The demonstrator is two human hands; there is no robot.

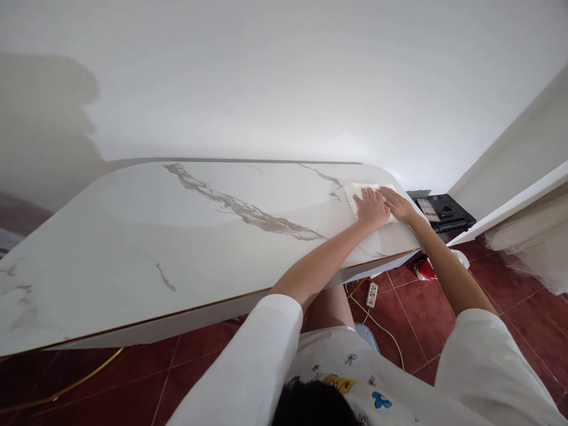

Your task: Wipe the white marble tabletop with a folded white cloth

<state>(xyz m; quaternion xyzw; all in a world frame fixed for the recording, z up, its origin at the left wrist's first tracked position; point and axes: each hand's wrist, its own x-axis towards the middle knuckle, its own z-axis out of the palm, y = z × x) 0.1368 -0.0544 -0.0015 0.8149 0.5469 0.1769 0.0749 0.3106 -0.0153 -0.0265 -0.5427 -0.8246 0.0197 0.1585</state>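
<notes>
Both of my hands rest side by side on a small cream cloth (357, 192) at the far right end of a white marble table (186, 236). My left hand (371, 208) lies flat on the cloth, fingers stretched forward. My right hand (398, 204) presses next to it, fingers extended and touching the left hand. The cloth shows only at its left and far edges; the rest is under my hands. Both arms reach out from white sleeves.
A grey-veined table top with a gold edge fills the middle of the view, against a white wall. Beyond its right end sits a black device (444, 213). On the red tiled floor lie a white power strip (371, 294) with cable and a red-and-white object (426, 269).
</notes>
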